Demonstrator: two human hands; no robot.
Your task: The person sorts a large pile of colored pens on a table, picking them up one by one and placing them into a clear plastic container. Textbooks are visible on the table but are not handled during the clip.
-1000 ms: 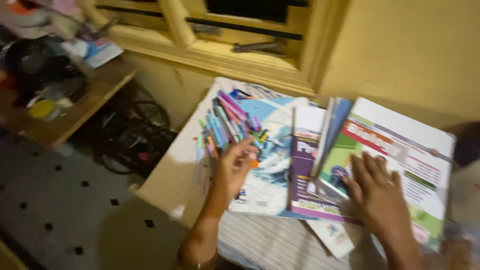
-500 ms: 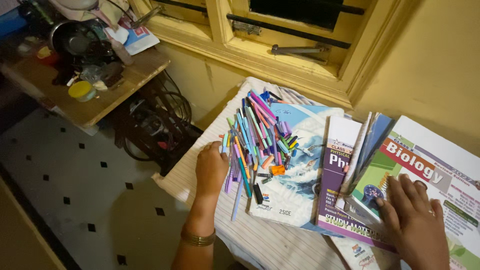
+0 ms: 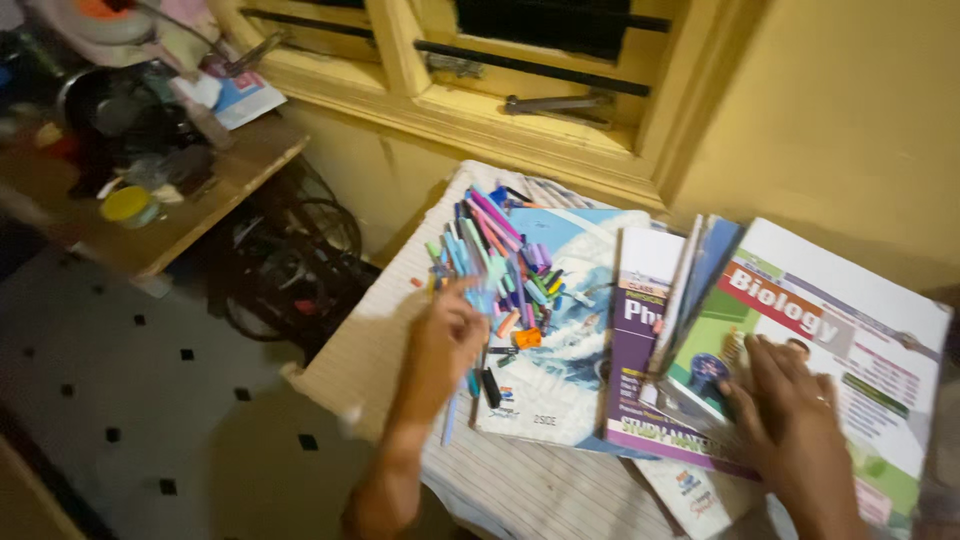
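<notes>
Pens (image 3: 500, 262) heaped on the blue book (image 3: 560, 330); our left hand (image 3: 447, 335) curls over their near edge, grip too blurry to tell, right hand (image 3: 790, 415) flat on the green book (image 3: 830, 320); next, gather strays

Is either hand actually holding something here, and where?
The left hand lies on the edge of the pen pile; blur hides any grip. The right hand presses flat on the green book, gripping nothing.
</notes>
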